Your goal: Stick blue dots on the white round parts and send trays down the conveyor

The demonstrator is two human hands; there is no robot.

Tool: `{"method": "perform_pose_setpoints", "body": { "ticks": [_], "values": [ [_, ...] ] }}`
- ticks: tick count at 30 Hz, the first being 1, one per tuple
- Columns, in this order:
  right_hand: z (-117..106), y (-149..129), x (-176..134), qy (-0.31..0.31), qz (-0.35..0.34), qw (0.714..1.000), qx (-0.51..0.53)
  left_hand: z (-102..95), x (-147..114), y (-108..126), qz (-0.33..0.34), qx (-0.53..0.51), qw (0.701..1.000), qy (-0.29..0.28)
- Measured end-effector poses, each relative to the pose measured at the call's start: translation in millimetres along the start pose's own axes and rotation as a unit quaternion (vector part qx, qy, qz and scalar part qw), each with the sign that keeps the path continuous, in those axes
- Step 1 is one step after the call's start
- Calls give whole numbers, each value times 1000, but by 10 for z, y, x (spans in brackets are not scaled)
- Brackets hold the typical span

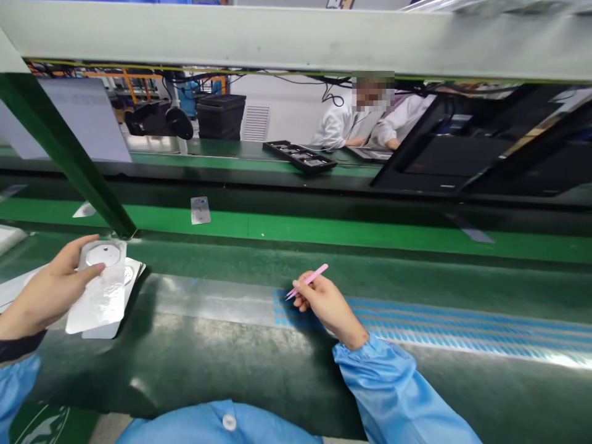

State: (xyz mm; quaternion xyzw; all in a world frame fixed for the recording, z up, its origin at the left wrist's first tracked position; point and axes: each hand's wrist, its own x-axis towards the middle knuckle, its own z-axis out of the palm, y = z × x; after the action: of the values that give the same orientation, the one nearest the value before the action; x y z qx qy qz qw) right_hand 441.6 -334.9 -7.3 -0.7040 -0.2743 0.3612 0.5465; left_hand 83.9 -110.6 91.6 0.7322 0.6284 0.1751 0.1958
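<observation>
On the left, my left hand (55, 287) grips a flat white phone back cover (102, 290), with the thumb across its face and the fingers behind. The cover has a round area with a small dark dot near its top. More white covers (132, 277) lie under and beside it on the bench. My right hand (326, 302) is closed around pink tweezers (308, 280). Their tips point down and left, over the left end of a clear strip with rows of small blue stickers (444, 327). Whether the tips touch a sticker I cannot tell.
A green post (69, 142) rises at the left. One small clear card (200, 210) lies on the green ledge. Behind it are a black tray (300, 156), black monitors (453, 154) and co-workers in white (337, 123). A white beam (277, 40) crosses above.
</observation>
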Motion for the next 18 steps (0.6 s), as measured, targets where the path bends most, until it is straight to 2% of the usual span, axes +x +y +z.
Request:
{"method": "perform_pose_setpoints", "body": {
  "ticks": [3, 5, 7, 9, 11, 14, 18],
  "values": [
    [98, 116, 50, 7, 11, 1000, 15, 165, -317, 402, -22, -110, 991, -76],
    [181, 143, 42, 8, 8, 1000, 27, 449, -457, 591, 35, -166, 977, -128],
    [244, 130, 20, -2, 10, 1000, 23, 809, -550, 733, 125, -203, 954, -179],
    [279, 84, 10, -7, 13, 1000, -3, 1160, -619, 847, 193, -197, 933, -232],
    [295, 20, 28, -3, 12, 999, -36, 1433, -679, 933, 227, -161, 922, -271],
    [309, -49, 104, -7, 16, 998, -60, 1646, -748, 980, 268, -98, 919, -274],
    [323, 5, 220, -20, 40, 998, -40, 1696, -776, 920, 309, -30, 918, -248]
  ]
}}
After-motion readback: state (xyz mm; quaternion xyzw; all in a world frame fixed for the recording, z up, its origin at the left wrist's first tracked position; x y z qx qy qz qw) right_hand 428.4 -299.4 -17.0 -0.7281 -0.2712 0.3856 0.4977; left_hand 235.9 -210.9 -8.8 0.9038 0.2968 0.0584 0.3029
